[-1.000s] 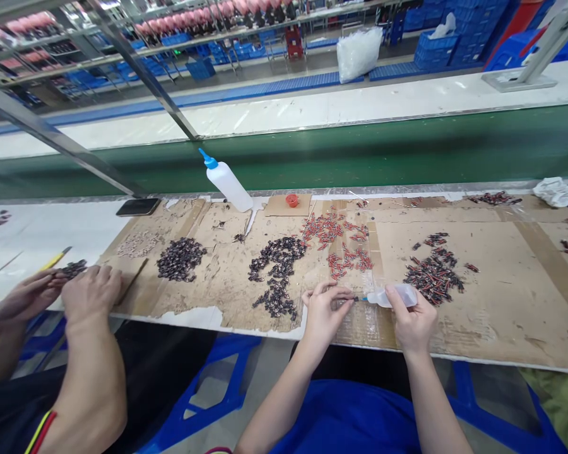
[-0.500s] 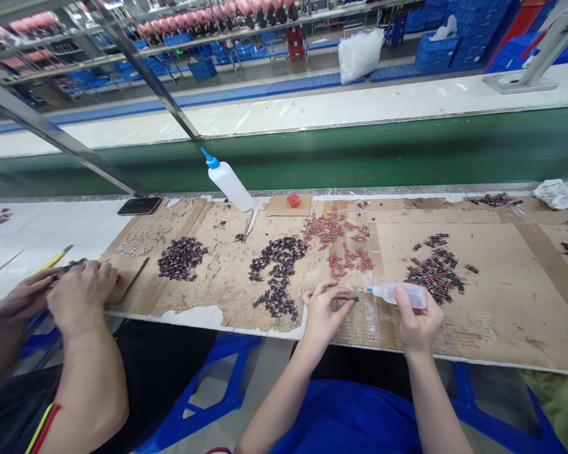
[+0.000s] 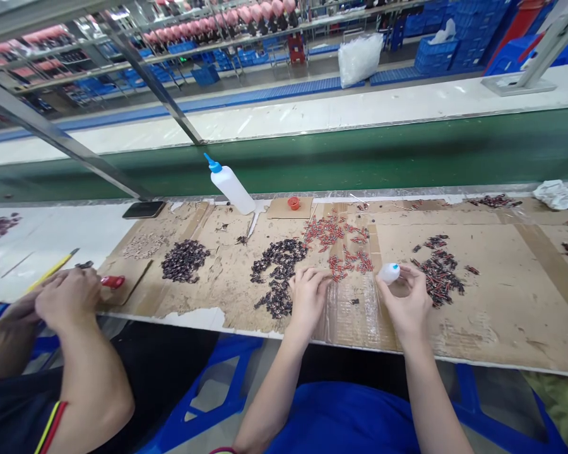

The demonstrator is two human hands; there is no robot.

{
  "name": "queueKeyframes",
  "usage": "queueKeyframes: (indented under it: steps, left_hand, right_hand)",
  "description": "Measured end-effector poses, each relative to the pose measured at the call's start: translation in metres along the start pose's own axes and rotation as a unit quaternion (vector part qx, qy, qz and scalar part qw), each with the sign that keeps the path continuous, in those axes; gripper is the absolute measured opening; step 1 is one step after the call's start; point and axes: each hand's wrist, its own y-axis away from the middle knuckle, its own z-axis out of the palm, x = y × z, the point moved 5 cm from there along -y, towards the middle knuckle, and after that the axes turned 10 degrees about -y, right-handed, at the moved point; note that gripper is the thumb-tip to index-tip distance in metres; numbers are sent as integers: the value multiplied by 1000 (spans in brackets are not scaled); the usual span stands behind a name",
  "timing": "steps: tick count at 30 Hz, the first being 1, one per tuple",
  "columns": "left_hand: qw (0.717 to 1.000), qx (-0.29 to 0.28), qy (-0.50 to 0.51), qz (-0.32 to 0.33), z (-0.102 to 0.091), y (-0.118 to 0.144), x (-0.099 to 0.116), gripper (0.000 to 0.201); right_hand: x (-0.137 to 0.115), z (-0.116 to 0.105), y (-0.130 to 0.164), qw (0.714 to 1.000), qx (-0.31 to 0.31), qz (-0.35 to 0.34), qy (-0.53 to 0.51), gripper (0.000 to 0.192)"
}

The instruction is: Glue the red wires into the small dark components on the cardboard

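My right hand (image 3: 409, 302) is wrapped round a small translucent squeeze bottle (image 3: 387, 273), its blue tip turned towards me. My left hand (image 3: 308, 299) reaches to the near left edge of the small red-and-black parts (image 3: 350, 263), fingertips drawn together; whatever is between them is too small to make out. A single small dark piece (image 3: 355, 301) lies on the cardboard between my hands. Left of my left hand is a heap of small black parts (image 3: 279, 293), partly covered by it. Beside my right hand lies a pile of joined dark-and-red pieces (image 3: 439, 274).
Worn cardboard (image 3: 497, 284) covers the bench. A large white bottle (image 3: 233, 189) with a blue nozzle and a red cap (image 3: 293, 202) stand towards the back. On the left, a co-worker's hands (image 3: 66, 296) work near a yellow cutter (image 3: 52, 270) and a phone (image 3: 144, 209).
My left hand has left the small dark piece and moved up and left to the red-and-black parts. My right hand has tipped the squeeze bottle from lying sideways to pointing towards me.
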Motion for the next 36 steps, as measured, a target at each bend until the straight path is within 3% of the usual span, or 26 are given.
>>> queueKeyframes:
  steps: [4,7,10,14,18,28,32,36]
  left_hand:
    - [999,-16,-44,18,6,-3,6,14]
    - [997,-35,-61,23,8,-3,7,14]
    - [996,-56,-63,43,7,-1,9,16]
    - [995,-68,-50,56,6,1,12,14]
    - [996,-64,-36,46,8,0,17,15]
    - [995,-77,-59,35,15,-5,17,18]
    - [996,-72,-44,33,10,-2,16,18]
    - [997,-63,-34,29,4,7,15,16]
  right_hand:
    - [-2,-3,2,1000,-11,-15,-7,61]
    - [-13,-13,11,996,31,-86,3,65]
    - [-27,-23,24,985,71,-156,28,49]
    - [-40,-18,38,979,15,-202,31,17]
    - [-44,-8,42,985,-26,-172,15,8]
    - [-35,13,42,989,-112,-96,-4,19]
    - [-26,31,39,981,-169,-77,52,27]
    - [-23,46,37,966,-183,-69,168,23]
